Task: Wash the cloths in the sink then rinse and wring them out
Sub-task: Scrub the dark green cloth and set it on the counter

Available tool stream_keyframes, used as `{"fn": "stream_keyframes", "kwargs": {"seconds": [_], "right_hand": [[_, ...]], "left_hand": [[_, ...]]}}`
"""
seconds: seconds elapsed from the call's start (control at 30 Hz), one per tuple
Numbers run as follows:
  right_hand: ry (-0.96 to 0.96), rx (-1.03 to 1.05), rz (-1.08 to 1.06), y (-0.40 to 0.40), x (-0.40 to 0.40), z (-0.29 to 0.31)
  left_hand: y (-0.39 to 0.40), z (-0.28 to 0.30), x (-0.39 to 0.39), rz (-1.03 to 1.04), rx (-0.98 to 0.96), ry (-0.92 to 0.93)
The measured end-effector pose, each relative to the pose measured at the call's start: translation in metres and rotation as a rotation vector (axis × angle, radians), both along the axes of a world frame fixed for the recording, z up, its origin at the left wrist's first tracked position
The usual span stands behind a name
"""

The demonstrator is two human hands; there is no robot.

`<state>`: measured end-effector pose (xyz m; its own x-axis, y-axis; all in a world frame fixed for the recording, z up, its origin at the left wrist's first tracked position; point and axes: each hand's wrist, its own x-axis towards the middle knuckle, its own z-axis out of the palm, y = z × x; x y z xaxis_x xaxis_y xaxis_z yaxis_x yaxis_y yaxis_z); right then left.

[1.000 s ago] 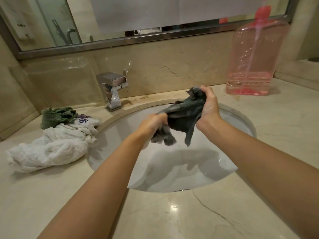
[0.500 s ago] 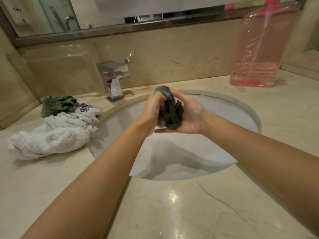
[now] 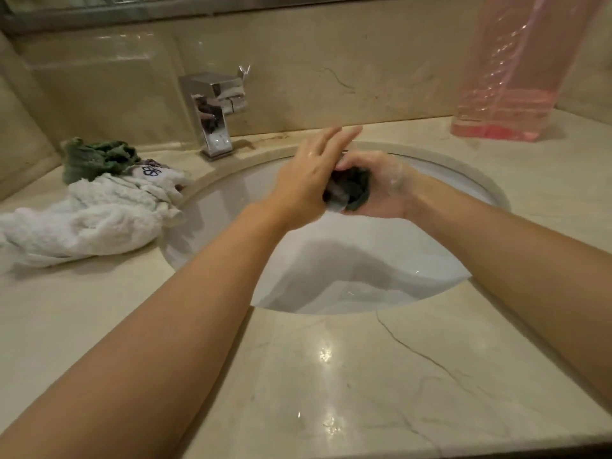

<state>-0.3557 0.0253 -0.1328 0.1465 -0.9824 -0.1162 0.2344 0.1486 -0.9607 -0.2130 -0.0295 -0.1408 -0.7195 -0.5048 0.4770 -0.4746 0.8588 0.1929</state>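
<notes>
A dark grey cloth (image 3: 351, 190) is bunched into a small wad above the white sink (image 3: 430, 167). It lies in the soapy palm of my right hand (image 3: 381, 190), whose fingers curl around it from behind. My left hand (image 3: 308, 180) presses flat on the cloth from the left, fingers stretched out toward the back wall. Most of the cloth is hidden between the two hands. On the counter left of the sink lie a white towel (image 3: 82, 217), a white cloth with a blue print (image 3: 152, 172) and a green cloth (image 3: 96, 157).
A chrome tap (image 3: 213, 111) stands at the back left of the sink, with no water running. A large pink pump bottle (image 3: 516, 77) stands at the back right. The beige marble counter (image 3: 331, 376) runs along the front, and some water lies in the basin.
The cloth went from hanging open between my hands to a tight wad. My left hand has opened flat and slid forward over it. The view has tilted down.
</notes>
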Motion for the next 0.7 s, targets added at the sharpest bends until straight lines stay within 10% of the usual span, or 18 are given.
{"fn": "stream_keyframes", "kwargs": {"seconds": [0.13, 0.37, 0.7], "right_hand": [[0.491, -0.058, 0.234, 0.003, 0.004, 0.006], [1.647, -0.245, -0.270, -0.010, 0.029, -0.002], [2.234, -0.462, -0.261, -0.059, 0.014, 0.005]], "left_hand": [[-0.002, 0.002, 0.000, 0.086, -0.020, -0.157], [-0.004, -0.001, -0.012, 0.308, 0.012, -0.231], [-0.046, 0.001, -0.023, 0.430, -0.099, -0.367]]}}
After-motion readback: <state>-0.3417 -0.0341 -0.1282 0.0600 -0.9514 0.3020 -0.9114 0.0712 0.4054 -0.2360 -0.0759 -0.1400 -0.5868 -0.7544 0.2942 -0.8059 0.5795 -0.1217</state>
